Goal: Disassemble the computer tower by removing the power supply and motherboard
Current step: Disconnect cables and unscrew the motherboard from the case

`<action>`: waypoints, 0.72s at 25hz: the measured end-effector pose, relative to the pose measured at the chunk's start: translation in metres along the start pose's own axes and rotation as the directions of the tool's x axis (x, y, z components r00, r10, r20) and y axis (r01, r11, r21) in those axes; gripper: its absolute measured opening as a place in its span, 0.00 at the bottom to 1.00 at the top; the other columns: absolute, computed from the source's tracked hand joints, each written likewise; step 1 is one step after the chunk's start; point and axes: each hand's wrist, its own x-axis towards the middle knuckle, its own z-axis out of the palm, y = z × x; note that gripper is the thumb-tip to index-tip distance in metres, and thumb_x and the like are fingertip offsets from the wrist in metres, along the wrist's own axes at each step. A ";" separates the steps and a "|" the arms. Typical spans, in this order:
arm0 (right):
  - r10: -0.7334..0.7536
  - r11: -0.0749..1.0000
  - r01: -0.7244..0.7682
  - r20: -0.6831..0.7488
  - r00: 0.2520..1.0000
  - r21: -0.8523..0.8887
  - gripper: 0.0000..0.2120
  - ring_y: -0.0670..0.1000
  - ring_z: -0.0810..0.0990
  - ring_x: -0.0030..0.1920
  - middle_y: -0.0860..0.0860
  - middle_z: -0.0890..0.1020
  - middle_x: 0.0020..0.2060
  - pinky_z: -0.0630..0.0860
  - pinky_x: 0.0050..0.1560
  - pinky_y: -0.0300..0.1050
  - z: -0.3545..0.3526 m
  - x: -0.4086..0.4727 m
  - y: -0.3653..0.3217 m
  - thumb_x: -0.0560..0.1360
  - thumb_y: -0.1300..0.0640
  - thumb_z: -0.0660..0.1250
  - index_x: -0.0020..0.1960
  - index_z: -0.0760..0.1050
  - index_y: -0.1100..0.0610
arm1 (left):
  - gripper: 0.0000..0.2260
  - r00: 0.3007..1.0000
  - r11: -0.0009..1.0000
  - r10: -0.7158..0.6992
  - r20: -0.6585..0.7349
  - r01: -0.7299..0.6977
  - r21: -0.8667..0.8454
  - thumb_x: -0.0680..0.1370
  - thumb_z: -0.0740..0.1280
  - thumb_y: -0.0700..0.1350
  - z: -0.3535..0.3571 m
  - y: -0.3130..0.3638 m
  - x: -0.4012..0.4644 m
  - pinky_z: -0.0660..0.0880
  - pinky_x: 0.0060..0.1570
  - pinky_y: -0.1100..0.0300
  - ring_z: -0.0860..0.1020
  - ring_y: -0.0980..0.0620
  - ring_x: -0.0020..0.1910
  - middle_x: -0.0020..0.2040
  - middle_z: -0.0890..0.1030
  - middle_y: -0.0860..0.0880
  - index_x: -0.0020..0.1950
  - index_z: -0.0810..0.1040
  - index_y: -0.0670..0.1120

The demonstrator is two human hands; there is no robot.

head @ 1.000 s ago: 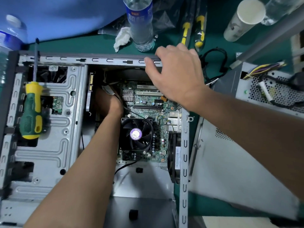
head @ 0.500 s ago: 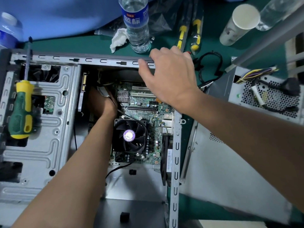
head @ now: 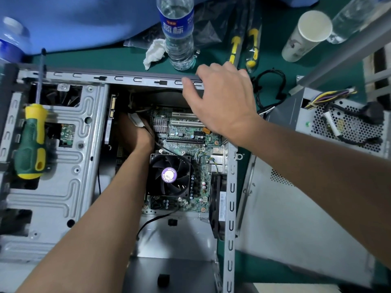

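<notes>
The open computer case (head: 148,80) lies on its side on the green bench. Inside, the motherboard (head: 186,134) sits in place with its black CPU fan (head: 169,176). My left hand (head: 135,136) reaches deep into the case at the board's left edge and grips a white cable plug (head: 136,121); its fingertips are hidden. My right hand (head: 222,98) rests on the case's far rim, thumb laid along the metal, fingers draped over the edge. The power supply (head: 342,125) stands outside the case at the right, its cables loose on top.
A green-and-yellow screwdriver (head: 31,142) lies on the drive cage (head: 69,180). Behind the case stand a water bottle (head: 178,32), a crumpled tissue (head: 154,52), bagged yellow tools (head: 243,45) and a paper cup (head: 304,37). The grey side panel (head: 296,225) lies to the right.
Both hands keep their places: the left stays inside the case at the white plug, the right stays on the far rim. Only the view has shifted slightly.
</notes>
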 end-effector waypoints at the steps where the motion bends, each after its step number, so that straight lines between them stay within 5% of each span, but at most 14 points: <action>1: 0.001 1.000 -0.001 0.002 1.000 -0.002 0.22 0.50 0.65 0.45 0.48 0.71 0.39 0.66 0.56 0.53 0.001 0.000 0.000 0.80 0.40 0.50 0.51 0.75 0.54 | 0.17 1.000 1.000 0.004 -0.009 -0.004 -0.006 0.82 0.61 0.43 0.000 -0.001 -0.001 0.61 0.59 0.62 0.72 0.42 0.65 0.65 0.75 0.37 0.68 0.72 0.37; 4: 0.007 1.000 -0.007 0.003 1.000 -0.008 0.23 0.50 0.65 0.46 0.47 0.71 0.39 0.65 0.57 0.53 0.001 0.001 0.001 0.80 0.40 0.49 0.51 0.76 0.54 | 0.15 1.000 0.997 -0.029 0.000 0.029 -0.070 0.82 0.61 0.43 0.004 -0.003 -0.001 0.62 0.56 0.61 0.74 0.41 0.63 0.63 0.77 0.36 0.65 0.74 0.36; 8: -0.002 1.000 0.002 0.011 1.000 -0.023 0.23 0.50 0.65 0.45 0.47 0.72 0.39 0.65 0.56 0.52 0.001 0.001 0.001 0.80 0.40 0.49 0.52 0.76 0.55 | 0.18 0.928 0.974 -0.127 0.351 0.184 -0.135 0.85 0.54 0.41 0.010 0.003 0.019 0.61 0.67 0.60 0.68 0.43 0.71 0.73 0.68 0.36 0.73 0.65 0.33; 11: -0.006 1.000 0.007 0.012 1.000 -0.023 0.24 0.50 0.66 0.46 0.47 0.72 0.40 0.66 0.57 0.53 0.001 0.001 0.001 0.80 0.40 0.49 0.53 0.76 0.55 | 0.18 0.926 0.976 -0.017 0.377 0.098 -0.196 0.85 0.56 0.42 -0.011 -0.003 0.003 0.61 0.65 0.63 0.69 0.43 0.70 0.71 0.70 0.37 0.70 0.67 0.32; 14: -0.011 1.000 0.011 0.011 1.000 -0.024 0.24 0.52 0.70 0.47 0.48 0.74 0.39 0.66 0.57 0.53 0.000 0.000 0.001 0.80 0.40 0.50 0.51 0.76 0.56 | 0.20 0.875 0.961 0.058 0.480 0.081 -0.264 0.80 0.59 0.53 -0.044 -0.008 -0.032 0.71 0.58 0.60 0.75 0.39 0.61 0.62 0.76 0.36 0.63 0.73 0.39; 15: -0.010 1.000 0.011 0.014 1.000 -0.028 0.24 0.53 0.72 0.48 0.49 0.75 0.40 0.66 0.57 0.53 0.000 0.000 0.001 0.80 0.40 0.50 0.51 0.76 0.56 | 0.18 0.873 0.950 0.115 0.473 0.042 -0.309 0.80 0.60 0.51 -0.050 -0.006 -0.038 0.74 0.53 0.59 0.77 0.38 0.56 0.58 0.77 0.34 0.61 0.73 0.38; 18: 0.000 0.999 0.001 0.031 1.000 -0.042 0.24 0.55 0.74 0.51 0.52 0.79 0.43 0.67 0.57 0.54 -0.003 0.000 0.000 0.80 0.40 0.50 0.52 0.77 0.57 | 0.07 0.793 0.922 0.346 0.501 -0.386 -0.025 0.82 0.63 0.47 -0.079 0.006 -0.044 0.67 0.41 0.60 0.72 0.48 0.44 0.47 0.76 0.44 0.50 0.71 0.44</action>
